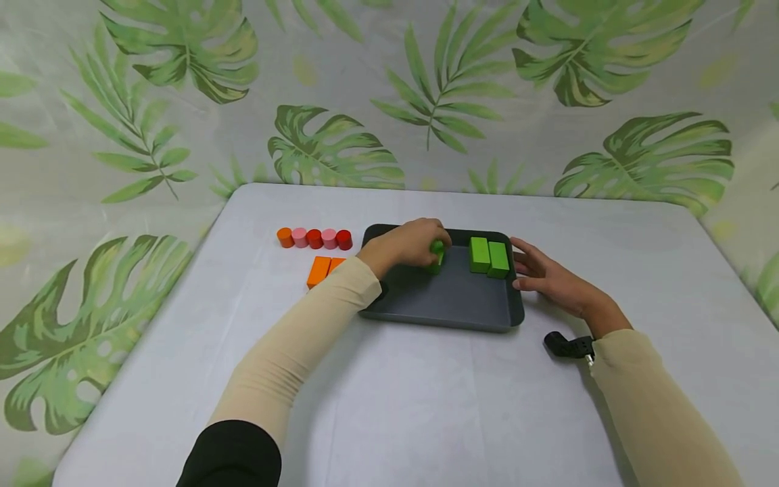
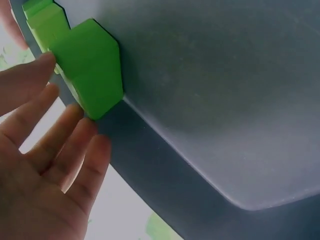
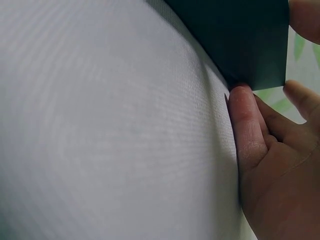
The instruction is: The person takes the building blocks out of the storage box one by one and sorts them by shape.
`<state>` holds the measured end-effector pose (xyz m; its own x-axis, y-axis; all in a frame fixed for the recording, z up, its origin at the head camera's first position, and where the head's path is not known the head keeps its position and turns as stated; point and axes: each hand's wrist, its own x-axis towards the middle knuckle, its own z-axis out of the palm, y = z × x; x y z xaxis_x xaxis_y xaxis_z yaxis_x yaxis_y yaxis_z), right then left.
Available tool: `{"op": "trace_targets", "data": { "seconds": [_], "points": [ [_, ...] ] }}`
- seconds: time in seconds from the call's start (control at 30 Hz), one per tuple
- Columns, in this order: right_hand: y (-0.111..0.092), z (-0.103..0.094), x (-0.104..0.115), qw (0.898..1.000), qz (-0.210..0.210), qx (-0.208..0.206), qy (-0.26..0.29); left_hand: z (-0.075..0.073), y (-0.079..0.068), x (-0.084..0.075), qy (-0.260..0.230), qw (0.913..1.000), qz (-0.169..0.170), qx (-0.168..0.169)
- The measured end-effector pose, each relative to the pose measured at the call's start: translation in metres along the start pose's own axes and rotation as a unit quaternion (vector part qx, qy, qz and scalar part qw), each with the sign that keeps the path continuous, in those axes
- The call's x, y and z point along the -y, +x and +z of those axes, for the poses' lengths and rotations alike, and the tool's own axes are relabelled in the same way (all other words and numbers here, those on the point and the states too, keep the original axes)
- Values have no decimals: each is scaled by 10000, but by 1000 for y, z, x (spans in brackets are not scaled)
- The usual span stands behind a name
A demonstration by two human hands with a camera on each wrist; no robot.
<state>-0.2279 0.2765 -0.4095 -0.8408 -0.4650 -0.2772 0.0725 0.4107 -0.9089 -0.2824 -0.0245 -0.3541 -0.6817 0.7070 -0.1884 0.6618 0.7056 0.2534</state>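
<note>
Inside the dark grey baking tray [image 1: 450,297], my left hand [image 1: 414,242] pinches a green block [image 1: 436,250] near the back left part. The left wrist view shows the thumb and fingertips of that hand [image 2: 55,155] at the side of the green block [image 2: 92,70], with more green [image 2: 46,24] just behind it. Two green blocks [image 1: 489,257] stand side by side at the tray's right end. My right hand [image 1: 554,284] rests against the outside of the tray's right wall, and its fingertips touch the wall [image 3: 240,45] in the right wrist view.
Left of the tray stands a row of several small orange, pink and red cylinders [image 1: 314,238]. In front of them are orange blocks [image 1: 319,272], partly hidden by the left sleeve. A black wrist camera [image 1: 566,345] sticks out by the right wrist. White cloth [image 1: 426,392] covers the table.
</note>
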Motion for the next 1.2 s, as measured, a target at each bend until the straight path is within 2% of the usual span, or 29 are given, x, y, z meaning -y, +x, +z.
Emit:
{"op": "trace_targets", "data": {
  "seconds": [0.17, 0.5, 0.9, 1.2],
  "points": [
    [1, -1, 0, 10000, -9, 2, -7, 0, -1, 0, 113, 9998, -151, 120],
    [0, 0, 2, 10000, -59, -8, -48, 1, 0, 2, -339, 9987, -302, 216],
    [0, 1, 1, 10000, -76, 9, -4, 7, 3, 4, -436, 9976, -404, 342],
    [-2, 3, 4, 9999, -74, 66, 75, 9, 1, 6, -402, 9981, -406, 239]
  ]
}}
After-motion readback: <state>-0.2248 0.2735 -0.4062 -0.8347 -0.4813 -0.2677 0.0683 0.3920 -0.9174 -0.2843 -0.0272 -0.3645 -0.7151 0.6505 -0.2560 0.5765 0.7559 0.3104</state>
